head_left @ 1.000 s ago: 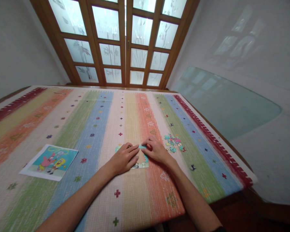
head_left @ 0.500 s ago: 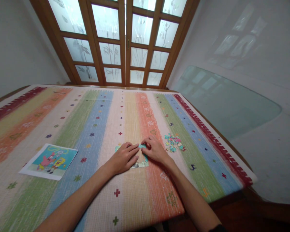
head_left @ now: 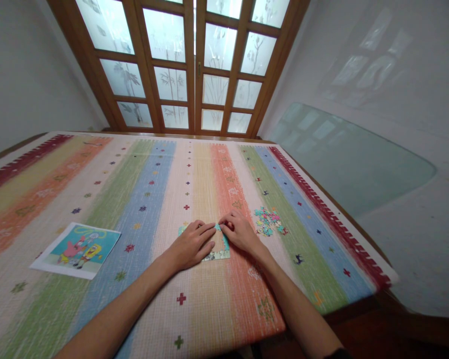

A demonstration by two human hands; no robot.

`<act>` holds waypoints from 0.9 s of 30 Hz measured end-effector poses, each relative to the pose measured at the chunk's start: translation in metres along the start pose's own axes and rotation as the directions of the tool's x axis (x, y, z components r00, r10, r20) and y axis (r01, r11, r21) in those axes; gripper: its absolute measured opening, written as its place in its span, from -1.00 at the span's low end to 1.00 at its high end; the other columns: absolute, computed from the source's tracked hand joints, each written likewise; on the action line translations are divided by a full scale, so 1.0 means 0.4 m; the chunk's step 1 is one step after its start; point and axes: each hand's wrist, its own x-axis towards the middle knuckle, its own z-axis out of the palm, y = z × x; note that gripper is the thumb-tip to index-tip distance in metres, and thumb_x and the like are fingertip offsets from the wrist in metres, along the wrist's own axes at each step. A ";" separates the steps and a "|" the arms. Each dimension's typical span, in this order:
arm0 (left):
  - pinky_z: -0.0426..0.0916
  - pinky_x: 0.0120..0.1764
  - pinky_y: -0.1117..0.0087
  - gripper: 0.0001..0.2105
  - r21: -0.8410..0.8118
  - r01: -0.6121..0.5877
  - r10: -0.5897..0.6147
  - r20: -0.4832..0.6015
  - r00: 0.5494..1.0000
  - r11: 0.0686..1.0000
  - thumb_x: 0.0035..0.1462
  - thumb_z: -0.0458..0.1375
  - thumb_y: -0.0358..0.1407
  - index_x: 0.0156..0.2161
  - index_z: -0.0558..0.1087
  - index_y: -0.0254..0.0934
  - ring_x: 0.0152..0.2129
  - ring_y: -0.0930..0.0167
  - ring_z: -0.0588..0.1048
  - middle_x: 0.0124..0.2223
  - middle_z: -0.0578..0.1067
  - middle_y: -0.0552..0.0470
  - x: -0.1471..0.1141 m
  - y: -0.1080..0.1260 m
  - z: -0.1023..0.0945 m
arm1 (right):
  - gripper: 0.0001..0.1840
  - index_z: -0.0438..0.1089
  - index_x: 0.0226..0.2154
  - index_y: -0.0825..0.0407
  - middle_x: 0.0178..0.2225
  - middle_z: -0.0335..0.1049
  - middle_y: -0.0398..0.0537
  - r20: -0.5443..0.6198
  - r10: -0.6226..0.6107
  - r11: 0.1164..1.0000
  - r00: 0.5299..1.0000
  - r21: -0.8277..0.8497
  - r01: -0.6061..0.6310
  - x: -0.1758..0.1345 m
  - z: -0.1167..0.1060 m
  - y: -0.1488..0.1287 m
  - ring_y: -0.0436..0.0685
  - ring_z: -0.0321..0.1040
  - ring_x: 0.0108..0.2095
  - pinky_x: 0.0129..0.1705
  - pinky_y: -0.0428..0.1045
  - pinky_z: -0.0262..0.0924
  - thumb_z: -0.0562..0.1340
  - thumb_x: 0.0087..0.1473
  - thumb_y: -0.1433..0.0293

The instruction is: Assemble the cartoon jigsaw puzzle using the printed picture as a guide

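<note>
A partly assembled jigsaw puzzle [head_left: 221, 255] lies on the table, joined as a border with bare cloth showing inside it. My left hand [head_left: 190, 246] rests across its left part, fingers stretched out and slightly apart, hiding much of that side. At the top right of the border, my right hand [head_left: 240, 232] has thumb and index finger pinched at a turquoise puzzle piece [head_left: 217, 227]. The fingertips cover most of that piece. To the right of my right hand lies a heap of loose puzzle pieces [head_left: 268, 222] in turquoise, pink and yellow.
A printed cartoon picture [head_left: 80, 249] lies on the left of the striped tablecloth [head_left: 205, 309]. Wooden doors with frosted panes [head_left: 169, 82] stand beyond the table's far edge. A pale glass panel [head_left: 355, 154] is by the right wall.
My right thumb and fingers have shifted very slightly at the top right of the puzzle border. My left hand stays where it was.
</note>
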 end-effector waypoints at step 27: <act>0.28 0.09 0.10 -0.61 0.141 -0.074 0.062 0.087 0.994 0.987 0.51 -0.11 -0.19 0.24 0.39 -0.28 0.01 0.22 0.39 0.14 0.49 -0.20 0.010 0.002 -0.005 | -0.91 0.54 -0.34 0.06 -0.37 0.43 -0.08 0.051 0.003 0.998 0.999 0.069 -0.007 0.005 -0.026 0.031 0.09 0.33 -0.32 -0.19 0.00 0.21 0.32 0.15 0.54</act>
